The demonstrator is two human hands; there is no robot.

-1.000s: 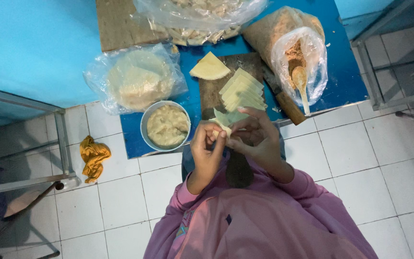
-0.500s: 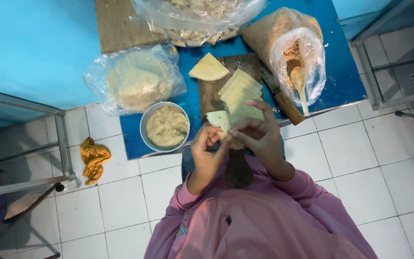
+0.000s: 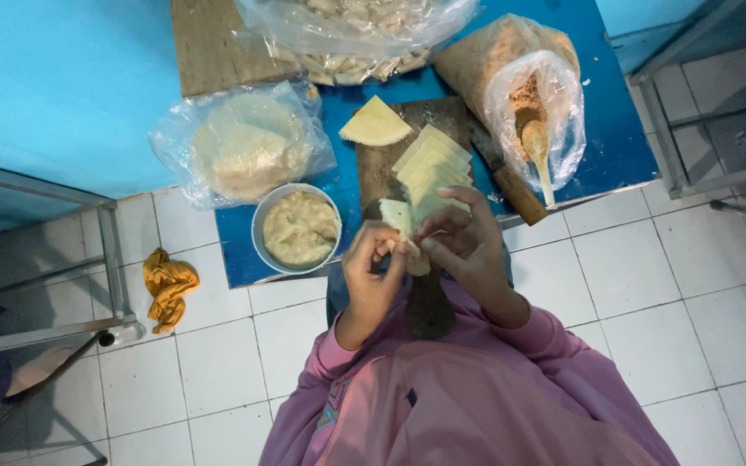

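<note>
Both my hands work one pale dough wrapper in front of my chest. My left hand pinches its lower edge and my right hand folds it from the right side. Just beyond them a fanned stack of cut wrappers lies on a dark wooden board, with a single triangular wrapper further back. A metal bowl of pale filling stands to the left on the blue mat.
A clear bag of flat dough rounds lies left of the board. A bag of brown crumbs with a wooden spoon sits at the right, a knife handle beside it. An orange cloth lies on the white tiles.
My hands have shifted slightly and kept folding the wrapper; it now stands more upright between my fingers. Nothing else has moved.
</note>
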